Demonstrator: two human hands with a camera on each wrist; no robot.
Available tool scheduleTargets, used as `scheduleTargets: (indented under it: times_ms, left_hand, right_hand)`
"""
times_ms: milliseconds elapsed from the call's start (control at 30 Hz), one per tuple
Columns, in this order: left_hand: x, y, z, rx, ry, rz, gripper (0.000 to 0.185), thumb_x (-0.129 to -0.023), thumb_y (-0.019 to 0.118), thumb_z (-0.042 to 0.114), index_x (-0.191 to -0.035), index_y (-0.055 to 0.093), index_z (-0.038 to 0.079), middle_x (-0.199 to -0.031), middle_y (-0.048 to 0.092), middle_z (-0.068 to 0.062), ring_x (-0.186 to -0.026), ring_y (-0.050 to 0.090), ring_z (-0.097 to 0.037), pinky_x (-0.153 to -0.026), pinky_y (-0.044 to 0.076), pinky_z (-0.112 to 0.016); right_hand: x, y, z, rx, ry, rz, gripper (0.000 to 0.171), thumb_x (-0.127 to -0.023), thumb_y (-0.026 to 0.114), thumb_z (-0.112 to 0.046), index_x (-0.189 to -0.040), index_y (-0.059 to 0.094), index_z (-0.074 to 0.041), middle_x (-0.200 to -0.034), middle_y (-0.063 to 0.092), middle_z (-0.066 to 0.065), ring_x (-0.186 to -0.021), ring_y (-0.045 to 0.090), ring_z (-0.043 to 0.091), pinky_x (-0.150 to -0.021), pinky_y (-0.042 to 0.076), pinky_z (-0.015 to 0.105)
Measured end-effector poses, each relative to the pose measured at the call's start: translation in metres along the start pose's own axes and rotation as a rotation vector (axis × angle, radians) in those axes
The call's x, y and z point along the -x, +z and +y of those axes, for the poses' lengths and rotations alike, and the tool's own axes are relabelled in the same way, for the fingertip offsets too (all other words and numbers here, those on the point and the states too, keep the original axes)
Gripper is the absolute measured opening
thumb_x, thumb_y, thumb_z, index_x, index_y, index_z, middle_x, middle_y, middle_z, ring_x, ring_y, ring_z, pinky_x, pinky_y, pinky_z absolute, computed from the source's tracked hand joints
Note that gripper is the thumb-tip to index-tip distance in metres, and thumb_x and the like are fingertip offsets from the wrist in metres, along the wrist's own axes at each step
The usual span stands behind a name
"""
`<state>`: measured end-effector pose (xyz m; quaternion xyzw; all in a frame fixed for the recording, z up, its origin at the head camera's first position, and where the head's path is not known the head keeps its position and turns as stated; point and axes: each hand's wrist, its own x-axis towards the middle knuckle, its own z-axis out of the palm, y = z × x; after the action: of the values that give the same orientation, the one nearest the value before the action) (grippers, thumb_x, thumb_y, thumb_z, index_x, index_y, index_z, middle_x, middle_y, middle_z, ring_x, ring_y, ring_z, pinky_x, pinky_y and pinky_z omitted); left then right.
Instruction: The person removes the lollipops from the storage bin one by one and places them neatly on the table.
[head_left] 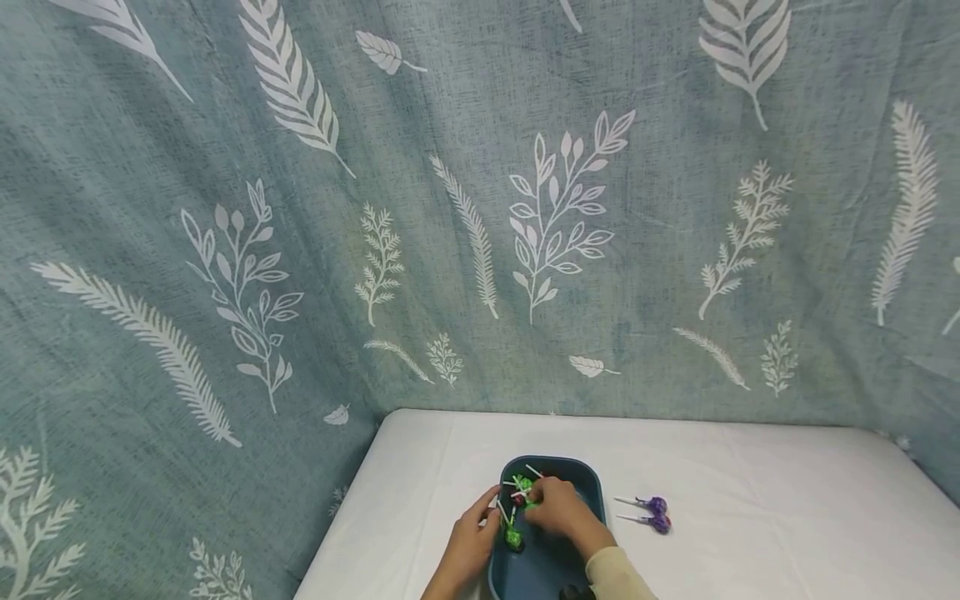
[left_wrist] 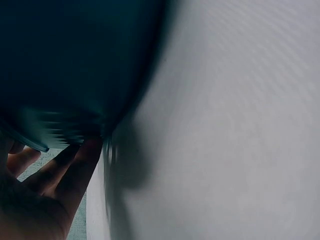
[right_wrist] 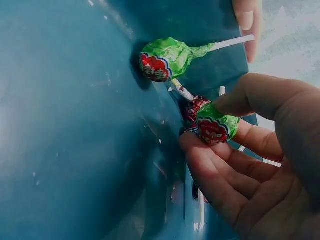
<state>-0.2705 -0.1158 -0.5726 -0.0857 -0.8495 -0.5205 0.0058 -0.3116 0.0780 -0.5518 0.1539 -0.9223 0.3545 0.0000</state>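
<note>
A dark blue bin [head_left: 597, 492] stands on the table with several wrapped lollipops along its left side. My left hand [head_left: 468, 542] holds the bin's left rim; in the left wrist view some of its fingers [left_wrist: 80, 172] lie against the outer wall. Reaching inside, my right hand [head_left: 558, 507] pinches a green lollipop [right_wrist: 218, 129] by its wrapped head between thumb and fingers. Just behind that one shows a dark red lollipop [right_wrist: 197, 106], partly covered. Another green lollipop [right_wrist: 164, 59] leans on the bin's wall, its white stick reaching toward the rim.
On the white-covered table [head_left: 750, 500], right of the bin, lie two purple lollipops [head_left: 657, 505], sticks pointing left. A blue-green curtain [head_left: 637, 275] with white leaf prints hangs behind the table and on its left.
</note>
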Motion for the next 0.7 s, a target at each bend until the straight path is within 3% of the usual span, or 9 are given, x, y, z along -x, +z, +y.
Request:
scheduleTargets:
  times_ms: [333, 700]
  left_hand:
    - [0.000, 0.001, 0.002, 0.002, 0.014, 0.009, 0.044, -0.103, 0.053, 0.020, -0.145, 0.056, 0.008, -0.113, 0.071, -0.016, -0.102, 0.069, -0.034, -0.087, 0.054, -0.053]
    - [-0.001, 0.001, -0.001, -0.007, -0.009, 0.008, 0.044, -0.103, 0.053, 0.022, -0.145, 0.056, 0.009, -0.111, 0.072, -0.012, -0.098, 0.069, -0.028, -0.085, 0.054, -0.051]
  right_hand:
    - [0.004, -0.010, 0.004, -0.066, -0.020, 0.039, 0.018, -0.073, 0.077, -0.008, -0.090, 0.073, -0.005, -0.079, 0.063, -0.001, -0.068, 0.054, 0.014, -0.063, 0.050, 0.035]
    - [0.006, -0.022, 0.004, -0.112, 0.043, 0.126, 0.022, -0.071, 0.078, -0.006, -0.092, 0.070, -0.007, -0.077, 0.060, -0.003, -0.069, 0.053, 0.013, -0.064, 0.047, 0.034]
